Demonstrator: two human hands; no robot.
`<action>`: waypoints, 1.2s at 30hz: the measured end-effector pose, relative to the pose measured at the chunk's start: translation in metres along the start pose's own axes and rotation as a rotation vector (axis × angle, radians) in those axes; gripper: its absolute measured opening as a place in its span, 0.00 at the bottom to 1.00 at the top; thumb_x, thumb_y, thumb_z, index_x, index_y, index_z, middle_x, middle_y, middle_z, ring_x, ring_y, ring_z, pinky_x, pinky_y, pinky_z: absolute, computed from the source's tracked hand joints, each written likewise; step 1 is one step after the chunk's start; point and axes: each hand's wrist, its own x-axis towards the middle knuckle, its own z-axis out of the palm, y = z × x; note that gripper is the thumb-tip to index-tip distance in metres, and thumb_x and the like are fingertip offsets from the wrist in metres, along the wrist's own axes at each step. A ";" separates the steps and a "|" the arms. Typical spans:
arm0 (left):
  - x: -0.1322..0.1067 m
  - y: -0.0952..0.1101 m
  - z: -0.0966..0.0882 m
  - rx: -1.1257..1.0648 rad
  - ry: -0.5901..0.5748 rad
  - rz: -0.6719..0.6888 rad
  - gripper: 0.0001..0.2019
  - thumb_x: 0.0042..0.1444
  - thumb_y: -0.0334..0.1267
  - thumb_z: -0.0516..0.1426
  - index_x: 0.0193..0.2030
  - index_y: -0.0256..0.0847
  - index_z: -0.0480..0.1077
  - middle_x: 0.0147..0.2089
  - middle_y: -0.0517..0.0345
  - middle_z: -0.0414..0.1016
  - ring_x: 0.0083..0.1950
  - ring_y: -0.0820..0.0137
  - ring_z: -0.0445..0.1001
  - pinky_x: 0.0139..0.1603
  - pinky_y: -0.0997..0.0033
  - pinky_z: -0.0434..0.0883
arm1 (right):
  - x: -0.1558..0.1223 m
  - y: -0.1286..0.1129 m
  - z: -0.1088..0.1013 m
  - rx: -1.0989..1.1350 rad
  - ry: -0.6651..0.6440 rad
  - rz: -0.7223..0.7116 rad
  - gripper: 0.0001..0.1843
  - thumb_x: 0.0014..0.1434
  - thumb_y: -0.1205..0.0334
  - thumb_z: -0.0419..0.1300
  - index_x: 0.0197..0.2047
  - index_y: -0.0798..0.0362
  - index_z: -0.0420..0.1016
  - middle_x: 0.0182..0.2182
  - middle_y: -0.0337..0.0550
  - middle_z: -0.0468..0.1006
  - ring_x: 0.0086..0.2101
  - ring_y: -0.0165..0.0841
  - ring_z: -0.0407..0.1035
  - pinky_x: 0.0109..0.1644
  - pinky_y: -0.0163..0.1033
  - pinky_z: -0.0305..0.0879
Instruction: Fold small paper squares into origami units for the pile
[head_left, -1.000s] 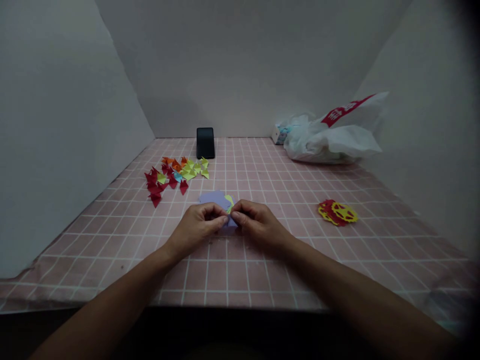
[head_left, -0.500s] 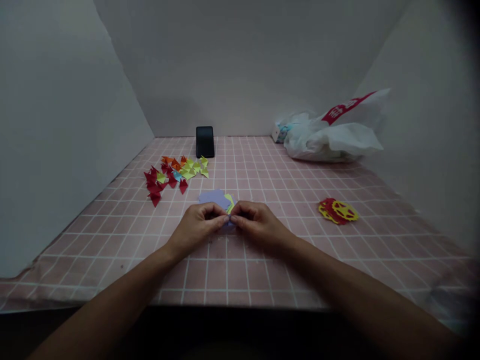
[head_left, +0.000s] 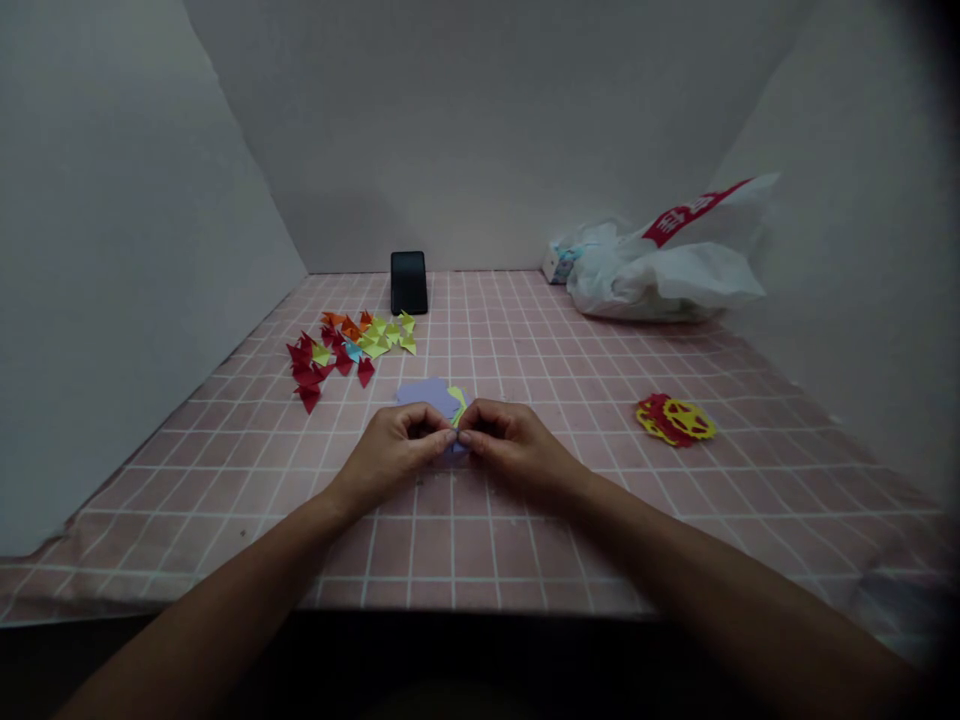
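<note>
My left hand [head_left: 405,440] and my right hand [head_left: 510,440] meet at the middle of the table, thumbs and forefingers pinched tip to tip. Between the fingertips they hold a small piece of purple paper [head_left: 455,447], mostly hidden by the fingers, so its folds cannot be made out. Just behind the hands lie flat sheets of purple paper [head_left: 426,394]. A bit of yellow-green paper [head_left: 457,400] shows at their right edge.
Folded paper pieces in red, orange, yellow and blue [head_left: 341,350] lie in a cluster at the left. A black phone [head_left: 409,283] leans behind them. Red and yellow cut-out discs [head_left: 679,421] lie at the right. A white plastic bag [head_left: 652,280] rests at the back right, beside a small box [head_left: 556,262].
Almost nothing differs. Both hands keep their pinch on the purple paper in the same place; the whole view has shifted very slightly.
</note>
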 end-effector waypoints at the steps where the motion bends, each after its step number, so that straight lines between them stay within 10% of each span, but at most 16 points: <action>1: 0.000 0.001 0.000 0.004 0.015 0.005 0.07 0.52 0.39 0.60 0.28 0.38 0.74 0.25 0.62 0.71 0.27 0.75 0.65 0.27 0.75 0.62 | 0.000 0.000 0.000 0.025 0.013 -0.008 0.03 0.60 0.66 0.59 0.33 0.53 0.73 0.29 0.37 0.71 0.31 0.30 0.65 0.35 0.36 0.61; 13: -0.002 0.003 0.003 -0.173 0.225 0.069 0.06 0.54 0.37 0.62 0.30 0.38 0.73 0.25 0.62 0.73 0.22 0.78 0.67 0.24 0.77 0.65 | 0.001 -0.005 0.003 0.099 0.114 -0.080 0.06 0.56 0.61 0.66 0.37 0.51 0.74 0.35 0.39 0.72 0.32 0.30 0.66 0.36 0.37 0.63; 36: -0.006 -0.003 0.009 -0.154 0.178 0.089 0.06 0.56 0.36 0.61 0.30 0.39 0.74 0.26 0.61 0.73 0.26 0.75 0.70 0.29 0.74 0.68 | -0.001 -0.004 0.010 -0.031 0.154 -0.138 0.08 0.60 0.67 0.60 0.29 0.49 0.74 0.33 0.41 0.73 0.38 0.35 0.68 0.45 0.44 0.64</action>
